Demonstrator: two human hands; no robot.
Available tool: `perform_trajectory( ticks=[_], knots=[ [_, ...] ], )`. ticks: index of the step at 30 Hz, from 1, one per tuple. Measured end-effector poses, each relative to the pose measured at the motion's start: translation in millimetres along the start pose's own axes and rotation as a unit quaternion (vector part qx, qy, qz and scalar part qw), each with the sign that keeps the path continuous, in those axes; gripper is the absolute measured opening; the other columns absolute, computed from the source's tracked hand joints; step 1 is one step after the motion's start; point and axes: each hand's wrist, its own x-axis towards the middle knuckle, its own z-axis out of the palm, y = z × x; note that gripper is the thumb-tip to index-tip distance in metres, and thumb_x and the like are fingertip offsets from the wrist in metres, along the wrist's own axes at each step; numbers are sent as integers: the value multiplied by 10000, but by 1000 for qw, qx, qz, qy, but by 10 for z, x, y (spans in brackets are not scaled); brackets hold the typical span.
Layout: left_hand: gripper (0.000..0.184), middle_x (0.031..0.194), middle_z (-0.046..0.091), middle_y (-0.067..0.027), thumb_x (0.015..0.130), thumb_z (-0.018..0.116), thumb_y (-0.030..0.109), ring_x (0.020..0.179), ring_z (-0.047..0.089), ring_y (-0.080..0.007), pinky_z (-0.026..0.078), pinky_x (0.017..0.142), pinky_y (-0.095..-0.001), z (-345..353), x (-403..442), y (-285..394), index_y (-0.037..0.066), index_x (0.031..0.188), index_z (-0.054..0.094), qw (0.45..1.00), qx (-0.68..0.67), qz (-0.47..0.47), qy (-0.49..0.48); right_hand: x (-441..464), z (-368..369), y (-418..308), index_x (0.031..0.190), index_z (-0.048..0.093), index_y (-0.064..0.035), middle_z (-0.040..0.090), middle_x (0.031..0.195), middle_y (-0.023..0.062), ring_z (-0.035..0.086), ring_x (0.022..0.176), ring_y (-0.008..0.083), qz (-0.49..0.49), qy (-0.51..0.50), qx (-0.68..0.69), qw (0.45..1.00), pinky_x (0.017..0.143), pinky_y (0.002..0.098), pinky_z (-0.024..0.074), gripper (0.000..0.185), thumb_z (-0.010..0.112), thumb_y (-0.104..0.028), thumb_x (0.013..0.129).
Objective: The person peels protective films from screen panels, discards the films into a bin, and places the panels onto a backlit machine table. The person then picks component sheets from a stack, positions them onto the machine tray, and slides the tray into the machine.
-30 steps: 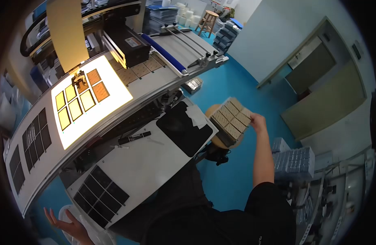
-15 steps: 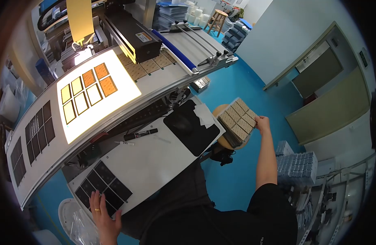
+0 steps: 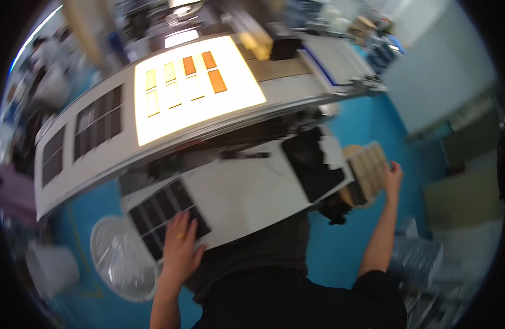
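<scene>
My left hand lies with fingers spread on a sheet of black rectangular panels at the left end of the white work board. To the right, my right hand pinches the near-right edge of a brown sheet divided into rectangles. That sheet is on top of a stack resting on a round wooden stool. Motion blur softens the fingertips there.
Behind the board runs a long machine table with a bright light panel bearing yellow and orange rectangles. Dark panel sheets lie on its left. A black mat and a marker are on the board. A white bin stands on the floor.
The view has turned left, so everything appears shifted right and blurred. My left hand stays on the black panels; my right hand stays at the brown sheet's edge.
</scene>
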Motion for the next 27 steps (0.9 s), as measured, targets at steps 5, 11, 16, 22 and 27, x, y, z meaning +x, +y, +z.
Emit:
perform_trajectory(
  ticks=[5,11,16,22,27],
  knots=[
    [750,1636,371,-229,909,788,271,1546,339,-414,339,1241,-565,119,-12,-141,-48,1509,470,999,20,-30,-32,-1025,304,-1637,1336,650,11,694,1218,110,669,1085,197,-22,-64,228,971,915,345,540,370,666,-219,1047],
    [810,1668,338,-237,950,747,398,1572,299,-404,273,1264,-584,238,-36,-219,-45,1548,428,996,69,-45,-17,-2089,766,-2863,1282,676,-21,683,1114,50,648,1028,139,-104,-346,363,859,860,310,527,279,642,-188,1062],
    [931,1681,334,-234,873,818,440,1584,286,-401,239,1280,-579,183,-52,-184,-35,1563,413,998,20,-50,-18,-3182,979,-3577,1407,594,-16,653,1280,95,618,1207,204,98,-654,520,540,1036,422,532,366,626,-136,1062],
    [1004,1687,337,-219,814,861,465,1595,277,-382,223,1289,-577,237,-149,-190,-20,1570,411,999,0,-44,-7,-3700,1322,-3593,1473,530,32,608,1417,150,582,1324,260,178,-712,451,509,1101,451,495,434,574,-136,1075],
    [975,1677,363,-202,808,879,425,1578,321,-374,226,1286,-589,284,-180,-227,4,1564,430,998,-37,-36,38,-3646,1285,-3744,1460,546,20,610,1394,130,584,1282,232,181,-735,445,478,1072,416,498,427,606,-142,1069]
  ],
)
